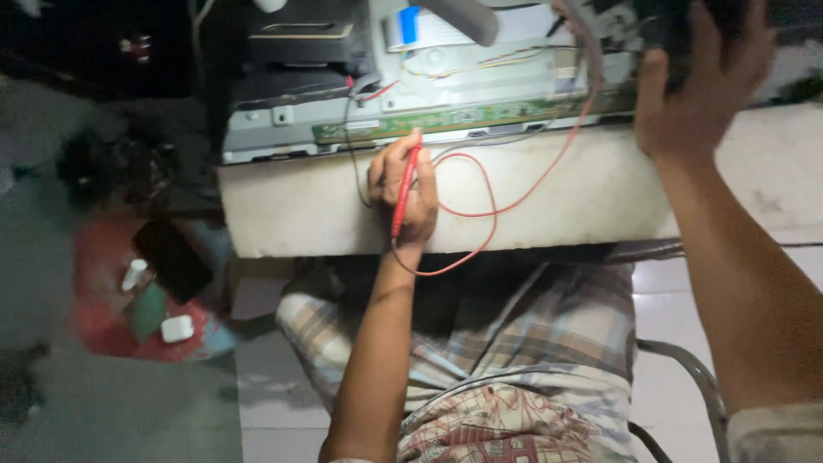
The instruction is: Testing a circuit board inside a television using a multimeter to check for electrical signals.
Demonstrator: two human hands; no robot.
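Probing is under way: left hand (403, 189) fingers clamp red probe (403, 193) against green circuit strip (446, 120), right hand (699, 81) grips dark object (677, 26) far right.

A makeshift electronics repair spot on a tiled floor.

An opened flat-screen chassis (446, 77) lies on a pale slab (557, 201) — bare metal back, a long green circuit strip (446, 120), loose wires — with a red test probe (403, 193) and its looping lead (480, 206), and clutter on a red stool (103, 300) alongside.
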